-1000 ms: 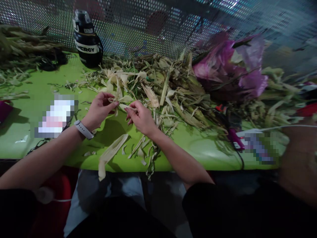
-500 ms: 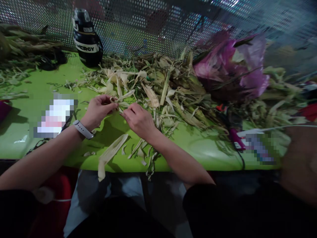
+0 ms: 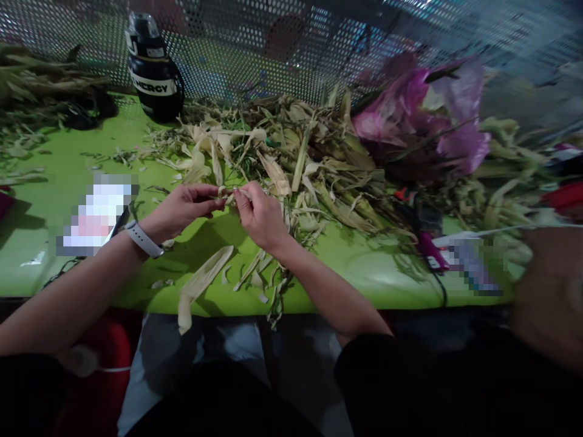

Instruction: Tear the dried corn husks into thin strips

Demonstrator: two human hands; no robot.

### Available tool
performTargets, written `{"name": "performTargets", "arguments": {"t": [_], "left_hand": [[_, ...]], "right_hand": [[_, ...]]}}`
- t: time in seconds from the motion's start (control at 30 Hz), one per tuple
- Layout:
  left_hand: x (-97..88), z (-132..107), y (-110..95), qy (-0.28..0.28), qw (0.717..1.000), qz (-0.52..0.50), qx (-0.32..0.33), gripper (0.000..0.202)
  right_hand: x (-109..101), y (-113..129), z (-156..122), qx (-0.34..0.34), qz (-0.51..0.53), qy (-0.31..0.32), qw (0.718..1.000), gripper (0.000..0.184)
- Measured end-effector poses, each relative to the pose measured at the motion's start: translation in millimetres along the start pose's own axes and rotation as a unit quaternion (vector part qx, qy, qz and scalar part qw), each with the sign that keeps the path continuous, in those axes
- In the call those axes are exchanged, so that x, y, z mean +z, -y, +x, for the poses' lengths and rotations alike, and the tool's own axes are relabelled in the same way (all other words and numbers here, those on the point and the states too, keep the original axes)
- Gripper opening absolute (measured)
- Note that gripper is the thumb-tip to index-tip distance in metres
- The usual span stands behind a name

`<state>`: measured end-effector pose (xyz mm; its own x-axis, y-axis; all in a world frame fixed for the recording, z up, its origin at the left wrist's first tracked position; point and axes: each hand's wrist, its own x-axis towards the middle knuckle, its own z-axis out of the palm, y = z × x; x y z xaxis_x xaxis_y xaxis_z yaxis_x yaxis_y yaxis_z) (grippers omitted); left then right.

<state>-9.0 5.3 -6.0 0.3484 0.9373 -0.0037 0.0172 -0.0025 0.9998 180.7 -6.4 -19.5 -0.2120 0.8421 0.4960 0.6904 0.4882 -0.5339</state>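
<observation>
- Green table (image 3: 364,261): glossy top, spanning the view. Bearings below taken from the two hands, twelve o'clock being straight away from the person.
- Perforated panel (image 3: 218,54): upright at the table's far side, twelve o'clock.
- Main husk heap (image 3: 337,145): pale and dull-green leaves, tangled; extends from twelve round to three o'clock, its near fringe just beside the right hand.
- Second husk heap (image 3: 36,76): ten o'clock, at the far left.
- Pink plastic bag (image 3: 405,115): crumpled, partly see-through, among the leaves at two o'clock.
- Dark bottle (image 3: 157,91): upright at eleven o'clock, white band with letters reading "NERGY".
- Phone (image 3: 98,212): nine o'clock, lying on the table near the left forearm; screen blurred out.
- Right hand (image 3: 262,215): above the table; fingers curled in, thumb pressed on the forefinger, gripping one end of a pale strip.
- Left hand (image 3: 184,209): palm toward the right hand, thumb and fingertips nearly meeting; pinches the strip's other end.
- Loose husk piece (image 3: 203,282): between six and seven o'clock, flat, its lower end over the table's near edge.
- White wristband (image 3: 144,240): around the left wrist, eight o'clock.
- Pale husk strip (image 3: 230,197): at the clock's centre, between both sets of fingertips, largely covered by them; whether one piece or two cannot be told.
</observation>
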Motion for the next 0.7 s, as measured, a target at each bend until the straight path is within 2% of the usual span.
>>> {"name": "performTargets", "arguments": {"t": [0.13,0.43,0.57,0.7], "left_hand": [[1.4,0,-1,0.000,1.000,-0.021,0.005,0.035],[14.6,-4,7,-0.016,0.999,-0.028,0.010,0.034],[14.0,-1,4,-0.050,0.997,-0.063,0.007,0.037],[9.4,2,-2,-0.109,0.984,-0.144,-0.006,0.037]], "right_hand": [[-4,-2,3,0.071,0.068,0.012,0.995,0.037],[0,2,4,0.061,0.023,0.001,0.998,0.040],[-10,0,7,0.061,0.062,0.014,0.996,0.042],[-26,-9,15,0.074,0.174,0.048,0.981,0.044]]}}
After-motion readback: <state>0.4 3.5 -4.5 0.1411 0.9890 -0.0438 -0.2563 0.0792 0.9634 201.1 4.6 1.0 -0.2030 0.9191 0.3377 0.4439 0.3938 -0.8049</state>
